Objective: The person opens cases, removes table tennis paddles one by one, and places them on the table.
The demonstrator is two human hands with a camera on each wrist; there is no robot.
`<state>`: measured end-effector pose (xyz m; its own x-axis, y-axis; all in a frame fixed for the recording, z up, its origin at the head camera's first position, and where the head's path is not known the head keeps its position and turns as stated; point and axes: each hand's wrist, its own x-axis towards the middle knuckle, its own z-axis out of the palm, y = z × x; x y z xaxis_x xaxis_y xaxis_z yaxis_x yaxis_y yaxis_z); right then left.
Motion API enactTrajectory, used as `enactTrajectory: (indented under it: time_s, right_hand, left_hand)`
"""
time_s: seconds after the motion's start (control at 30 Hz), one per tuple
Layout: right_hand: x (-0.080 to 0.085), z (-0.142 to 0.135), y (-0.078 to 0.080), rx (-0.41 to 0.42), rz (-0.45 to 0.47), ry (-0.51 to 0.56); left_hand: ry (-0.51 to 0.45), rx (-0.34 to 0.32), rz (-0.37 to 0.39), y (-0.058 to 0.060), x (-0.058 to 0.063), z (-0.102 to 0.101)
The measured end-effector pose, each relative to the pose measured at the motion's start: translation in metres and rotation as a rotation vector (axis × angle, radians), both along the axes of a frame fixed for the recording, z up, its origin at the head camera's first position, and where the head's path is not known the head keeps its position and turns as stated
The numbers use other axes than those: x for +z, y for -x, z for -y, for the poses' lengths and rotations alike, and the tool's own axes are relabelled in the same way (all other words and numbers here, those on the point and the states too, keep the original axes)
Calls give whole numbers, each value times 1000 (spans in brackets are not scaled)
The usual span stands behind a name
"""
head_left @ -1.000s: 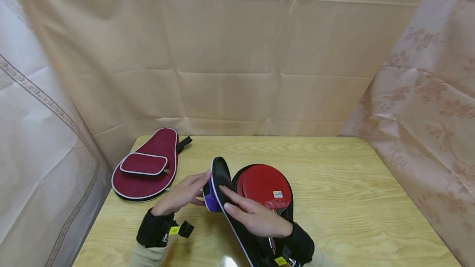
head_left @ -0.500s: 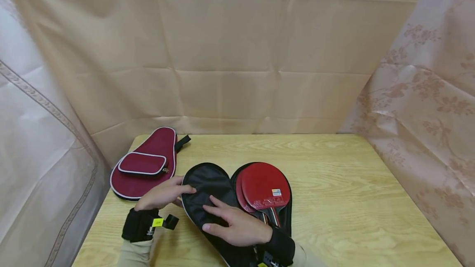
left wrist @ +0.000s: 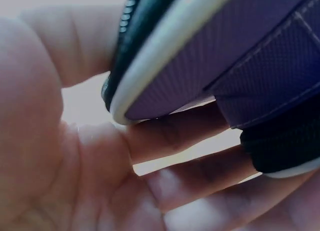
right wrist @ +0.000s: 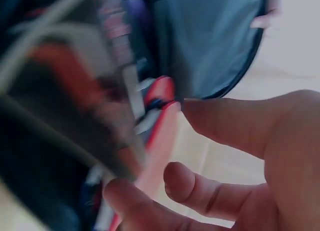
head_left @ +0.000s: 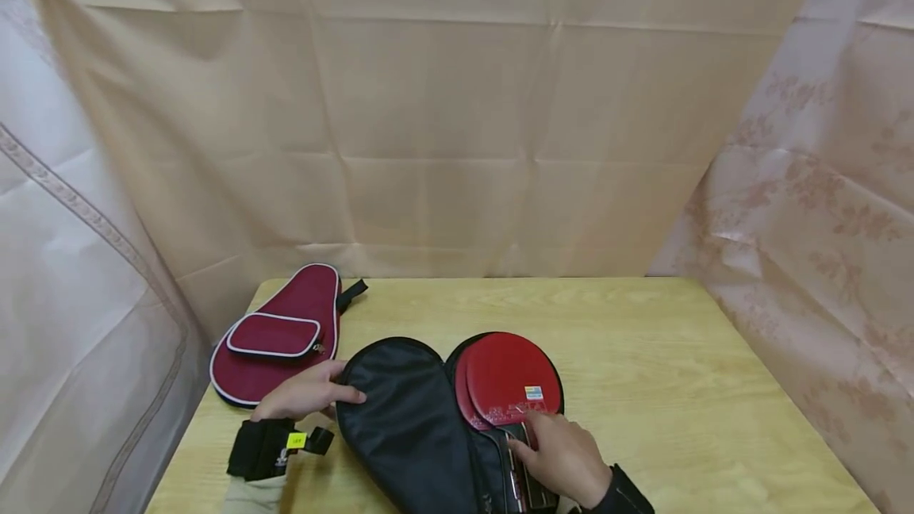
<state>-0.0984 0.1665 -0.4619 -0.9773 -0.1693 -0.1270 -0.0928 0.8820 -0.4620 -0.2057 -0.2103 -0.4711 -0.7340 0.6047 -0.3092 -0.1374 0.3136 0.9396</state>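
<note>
Two red paddles (head_left: pixel 510 375) lie overlapped in the right half of an opened-out black case (head_left: pixel 400 466) on a pale wooden bench (head_left: pixel 700 403), one mostly hidden under the other and peeping out at its left. Their long axis points away from the person: round ends far, handles (head_left: pixel 517 484) near, slanting a little to the right towards the viewer. The right hand (head_left: pixel 564 454) is much the nearer of the two hands, over the handles from their right side, just below the round ends; its thumb and fingers stand apart, slightly bent, with nothing clearly held between them, and blur in the right wrist view hides whether a fingertip touches a handle. The left hand (head_left: pixel 303 395) is well apart from the paddles, pinching the outer left edge of the case's lid (head_left: pixel 396 395), thumb on the inner side and fingers beneath, so the lid's whole width lies between that hand and the paddles. Just beyond the left hand, a dark red bag (head_left: pixel 264 379) lies flat
</note>
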Motion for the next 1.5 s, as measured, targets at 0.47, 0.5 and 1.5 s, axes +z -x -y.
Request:
enactTrajectory:
  time_s: [0.47,0.5,1.5]
  right_hand:
    - [-23,-1,-3,-214,40,-59]
    - [-23,-1,-3,-220,47,-67]
    - [-21,-33,-12,-419,159,511]
  left_hand:
    - [-18,-29,-11,4,-1,0]
    - [-17,-31,-13,5,0,0]
    - [-29,-120,-23,17,12,-4]
